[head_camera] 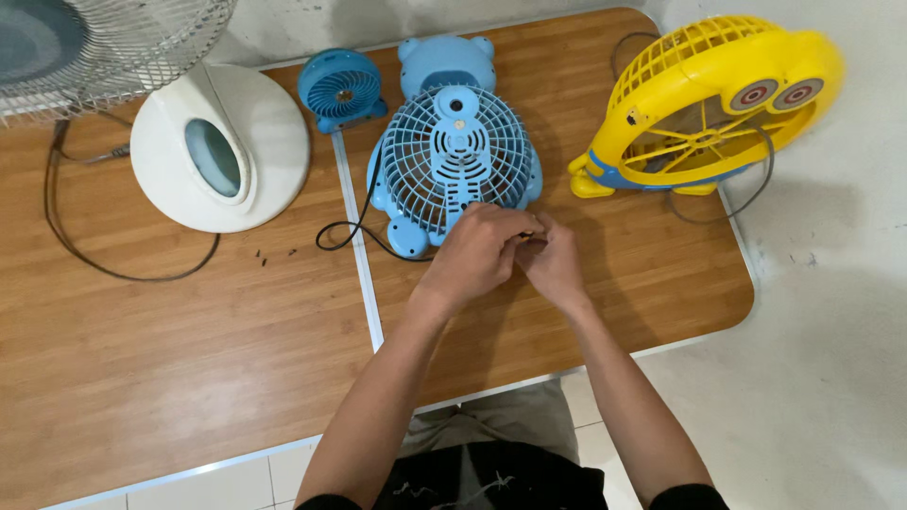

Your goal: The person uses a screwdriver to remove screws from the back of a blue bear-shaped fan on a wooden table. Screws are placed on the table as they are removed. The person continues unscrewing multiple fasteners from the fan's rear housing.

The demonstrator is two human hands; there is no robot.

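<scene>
Hands at work on a small fan: the left hand (480, 253) and right hand (551, 263) meet at the lower rim of the blue bear-shaped fan (453, 156), which lies grille-up near the middle of the wooden counter (189, 349). Both hands are curled narrow, fingertips pinched together over something too small to make out; whether it is a fastener or a tool cannot be told. Around them, from largest to smallest: the yellow fan (709, 104) at the counter's far right edge, the white round base (219, 146) of a standing fan at far left, the small blue round fan (340, 90) just behind the bear fan, and the black cord (345, 236) trailing from its left side. Fine work at a rim of this kind probably goes best with the fan body lying flat and the fingertips kept close over the piece, so nothing small rolls across the counter.
</scene>
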